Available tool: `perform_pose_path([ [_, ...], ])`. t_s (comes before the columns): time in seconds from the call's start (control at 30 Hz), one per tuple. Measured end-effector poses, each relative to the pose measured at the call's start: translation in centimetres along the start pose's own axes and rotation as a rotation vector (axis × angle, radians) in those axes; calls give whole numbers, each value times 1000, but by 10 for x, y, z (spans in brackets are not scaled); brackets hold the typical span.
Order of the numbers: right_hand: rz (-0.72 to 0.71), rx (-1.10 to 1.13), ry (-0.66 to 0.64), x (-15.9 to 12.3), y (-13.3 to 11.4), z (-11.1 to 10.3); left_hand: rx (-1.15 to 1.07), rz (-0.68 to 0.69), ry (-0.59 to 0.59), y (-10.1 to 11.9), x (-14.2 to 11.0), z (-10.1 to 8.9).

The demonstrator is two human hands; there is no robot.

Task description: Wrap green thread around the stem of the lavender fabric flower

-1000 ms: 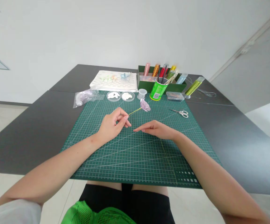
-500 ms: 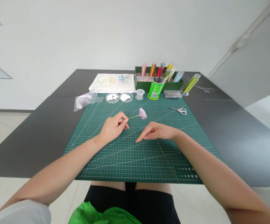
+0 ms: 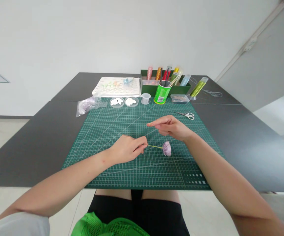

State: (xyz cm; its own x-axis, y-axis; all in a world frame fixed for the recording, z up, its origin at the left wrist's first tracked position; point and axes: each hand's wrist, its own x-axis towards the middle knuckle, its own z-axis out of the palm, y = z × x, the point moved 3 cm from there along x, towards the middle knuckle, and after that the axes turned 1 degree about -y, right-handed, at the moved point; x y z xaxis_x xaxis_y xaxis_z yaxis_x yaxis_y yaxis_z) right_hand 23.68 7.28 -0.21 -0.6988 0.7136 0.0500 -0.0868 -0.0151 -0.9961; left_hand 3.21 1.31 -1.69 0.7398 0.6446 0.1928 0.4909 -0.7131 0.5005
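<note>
My left hand (image 3: 132, 149) pinches the thin green stem (image 3: 154, 146) of a small artificial flower low over the mat. The pale purple flower head (image 3: 166, 148) points to the right, its ruffled petals gathered into a cup. Farther up and to the right is my right hand (image 3: 170, 127), apart from the flower, its index finger reaching left and the other fingers curled in. Whatever lies between those fingers is too fine or hidden to make out. Beneath both hands spreads a green gridded cutting mat (image 3: 102, 131).
White-handled scissors (image 3: 189, 115) lie at right. Along the back stand a green can (image 3: 160, 93) of sticks, a lidded tub (image 3: 145, 98), dishes of white pieces (image 3: 117, 102), a plastic bag (image 3: 86, 105), a clear case (image 3: 179, 98), a dark green box (image 3: 151, 89) and a ribbon roll (image 3: 199, 88).
My left hand has brought the flower nearer and to the right. My right hand has risen away from me; the fine thread that trailed below it no longer shows clearly.
</note>
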Motion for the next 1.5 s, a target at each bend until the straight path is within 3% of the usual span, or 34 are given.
perform_pose_path([
  [0.13,31,-15,-5,5,11,-2,-44,99,68,5,-1,-4],
  [0.3,111,-61,41,9,26,-4,-57,166,301,5,-4,-15],
  [0.5,113,-255,-46,11,30,4,-11,66,475,-1,-5,-24],
  [0.7,143,-250,-306,9,33,15,111,-183,431,-23,0,-24],
  [0.83,95,-157,-313,10,35,21,80,-297,346,-33,2,-19],
  [1.0,87,-155,-277,9,31,25,-53,-350,360,-30,2,-15],
  [1.17,146,-257,-159,12,30,26,-419,-419,448,-37,6,-13],
  [1.3,206,-164,109,15,33,22,-679,-455,531,-46,11,-14],
  [1.43,231,-6,344,16,37,15,-785,-473,589,-44,10,-12],
  [1.5,222,-35,497,15,39,8,-813,-485,608,-39,9,-9],
])
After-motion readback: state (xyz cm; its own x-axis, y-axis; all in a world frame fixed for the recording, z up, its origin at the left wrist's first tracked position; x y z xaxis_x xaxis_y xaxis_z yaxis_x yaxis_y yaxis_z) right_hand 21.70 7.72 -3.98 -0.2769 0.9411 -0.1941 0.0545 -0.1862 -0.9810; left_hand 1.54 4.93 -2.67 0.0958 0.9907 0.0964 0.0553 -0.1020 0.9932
